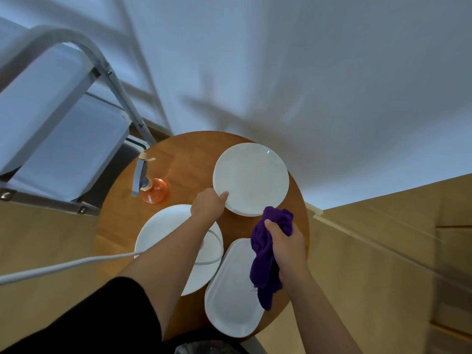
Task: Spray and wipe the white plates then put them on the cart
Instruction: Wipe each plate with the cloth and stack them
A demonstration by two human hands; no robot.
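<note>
Three white plates lie on a round wooden table (178,159). My left hand (208,204) grips the near-left rim of the far round plate (251,178), thumb on top. A second round plate (163,231) lies under my left forearm. An oval plate (232,297) sits at the table's near edge. My right hand (287,241) holds a bunched purple cloth (265,259) over the oval plate's right side. An orange spray bottle (153,189) with a grey trigger stands at the table's left.
A grey metal cart (63,118) with pale shelves stands to the left of the table. A white wall rises behind. A white cable (63,267) runs from the left across the near round plate. Wood floor surrounds the table.
</note>
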